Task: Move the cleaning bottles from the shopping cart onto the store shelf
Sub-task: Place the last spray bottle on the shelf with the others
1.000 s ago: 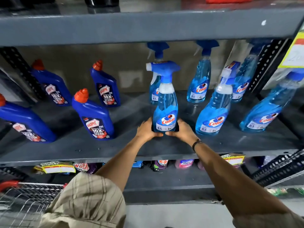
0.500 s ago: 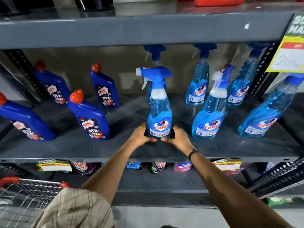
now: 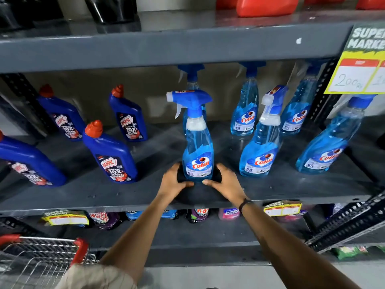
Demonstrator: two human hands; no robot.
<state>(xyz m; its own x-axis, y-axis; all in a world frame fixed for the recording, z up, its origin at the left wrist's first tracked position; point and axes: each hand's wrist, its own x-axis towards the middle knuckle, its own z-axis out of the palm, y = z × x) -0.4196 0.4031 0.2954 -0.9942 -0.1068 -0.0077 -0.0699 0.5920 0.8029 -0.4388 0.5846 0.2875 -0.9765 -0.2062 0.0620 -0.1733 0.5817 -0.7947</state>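
Note:
A clear blue Colin spray bottle (image 3: 198, 151) with a blue and white trigger head stands upright on the grey store shelf (image 3: 291, 188), near its front edge. My left hand (image 3: 174, 182) cups the left side of its base. My right hand (image 3: 226, 182) cups the right side, and both thumbs meet in front of the base. The red-handled wire shopping cart (image 3: 41, 257) shows at the bottom left; its contents are out of sight.
Several more Colin spray bottles (image 3: 260, 149) stand to the right and behind. Dark blue Harpic bottles (image 3: 112, 155) with orange caps stand to the left. A yellow price sign (image 3: 358, 74) hangs at the upper right. Pouches (image 3: 198, 215) fill the shelf below.
The view has shifted slightly down and left. Both hands stay on the base of the spray bottle, which keeps its spot on the shelf.

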